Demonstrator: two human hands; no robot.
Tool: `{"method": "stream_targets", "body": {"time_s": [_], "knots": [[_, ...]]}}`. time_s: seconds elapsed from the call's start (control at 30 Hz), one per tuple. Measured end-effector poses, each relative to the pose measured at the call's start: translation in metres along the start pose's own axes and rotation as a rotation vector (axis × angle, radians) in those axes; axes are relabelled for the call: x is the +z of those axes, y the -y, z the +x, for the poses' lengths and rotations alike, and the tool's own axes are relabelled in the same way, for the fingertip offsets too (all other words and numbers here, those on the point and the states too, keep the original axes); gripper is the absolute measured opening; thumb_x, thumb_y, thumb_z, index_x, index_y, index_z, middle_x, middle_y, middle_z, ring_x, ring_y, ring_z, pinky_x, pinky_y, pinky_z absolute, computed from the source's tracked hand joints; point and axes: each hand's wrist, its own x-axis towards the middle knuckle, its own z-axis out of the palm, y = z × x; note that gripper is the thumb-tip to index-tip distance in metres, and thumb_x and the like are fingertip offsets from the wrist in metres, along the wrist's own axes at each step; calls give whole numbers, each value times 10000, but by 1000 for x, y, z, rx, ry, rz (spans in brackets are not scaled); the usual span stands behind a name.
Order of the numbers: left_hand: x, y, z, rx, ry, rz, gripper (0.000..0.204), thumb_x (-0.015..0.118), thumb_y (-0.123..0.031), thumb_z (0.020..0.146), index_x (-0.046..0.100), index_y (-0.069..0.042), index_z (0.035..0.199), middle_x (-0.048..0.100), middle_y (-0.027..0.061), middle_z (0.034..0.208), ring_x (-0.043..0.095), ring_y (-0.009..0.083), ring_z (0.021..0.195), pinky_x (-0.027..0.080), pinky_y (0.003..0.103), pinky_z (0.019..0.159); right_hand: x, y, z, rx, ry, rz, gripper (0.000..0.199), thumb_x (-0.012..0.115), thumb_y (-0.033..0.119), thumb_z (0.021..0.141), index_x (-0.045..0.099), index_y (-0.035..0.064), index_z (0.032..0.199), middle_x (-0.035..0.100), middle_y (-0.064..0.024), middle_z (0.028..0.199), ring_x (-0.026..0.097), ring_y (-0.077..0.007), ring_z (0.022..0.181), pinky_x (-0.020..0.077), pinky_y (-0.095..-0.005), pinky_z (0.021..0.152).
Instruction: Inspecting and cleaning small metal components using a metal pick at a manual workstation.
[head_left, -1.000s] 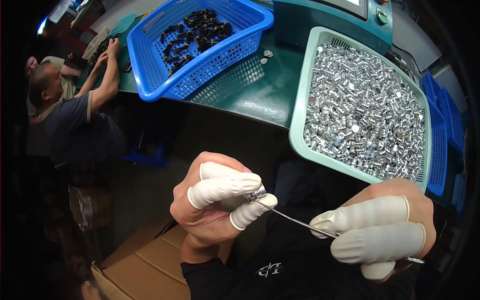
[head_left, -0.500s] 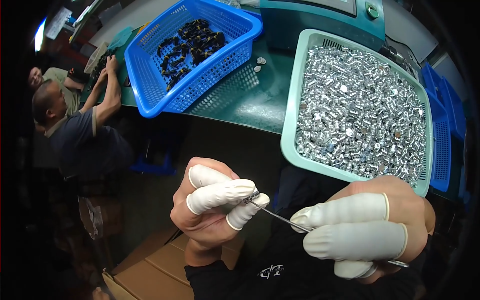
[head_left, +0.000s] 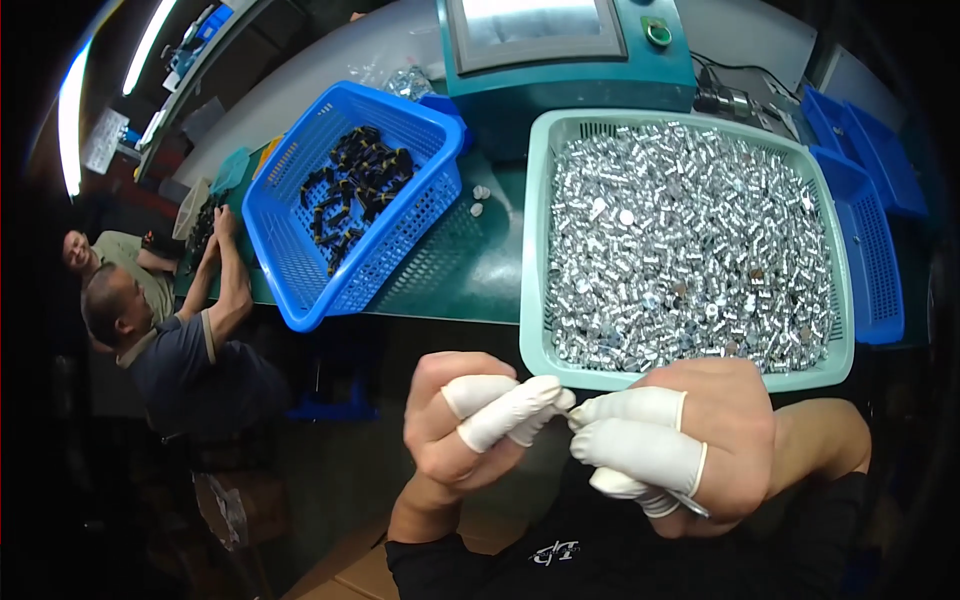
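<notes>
Fingertips meet at the lower centre of the frame, where a worker's left hand (head_left: 455,435) and right hand (head_left: 720,430) come together just below a pale green tray (head_left: 536,250). The right hand pinches a thin metal rod (head_left: 689,503), its rear end poking out beneath the curled fingers, a grip that seems meant to keep it steady. The left hand's fingertips press together; what, if anything, lies between them is hidden. White finger covers (head_left: 640,452) sheathe several digits, probably for grip or protection. Small silver parts (head_left: 690,250) fill the tray at right, set close, apparently for a short reach. At upper left, a slatted blue basket (head_left: 400,250) keeps black pieces (head_left: 365,170) with yellow bands apart from the metal, on the same green desk (head_left: 440,280). A co-worker (head_left: 200,365) sits at far left.
</notes>
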Motion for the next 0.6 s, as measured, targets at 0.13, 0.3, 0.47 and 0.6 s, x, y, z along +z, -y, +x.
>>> {"method": "stream_targets", "body": {"time_s": [0.13,0.3,0.47,0.6], "knots": [[16,12,6,45,-27,-65,299,855,-88,638,735,-75,912,578,45,800,562,168,750,449,262,573,-13,-3,-3,116,-33,61,165,599,126,903,651,-30,916,684,-167,780,653,-231,560,517,-297,484],[36,21,7,-49,-2,-691,265,818,-67,719,685,-15,942,681,147,988,622,264,964,523,333,785,-24,6,-18,438,-81,326,294,513,226,994,612,-46,945,683,-219,860,681,-246,666,567,-319,588],[51,-4,-8,-411,-64,-1224,306,805,-25,736,668,28,1004,676,199,961,654,205,861,529,299,729,-37,8,-43,562,-173,553,275,519,170,987,651,-70,1007,689,-228,909,684,-239,663,566,-318,612],[66,-18,-6,-468,-182,-1270,271,794,6,736,672,30,977,680,193,922,654,201,858,525,297,735,-44,2,-62,565,-130,559,295,508,183,995,619,-83,1061,687,-228,911,672,-235,678,557,-332,633]]}}
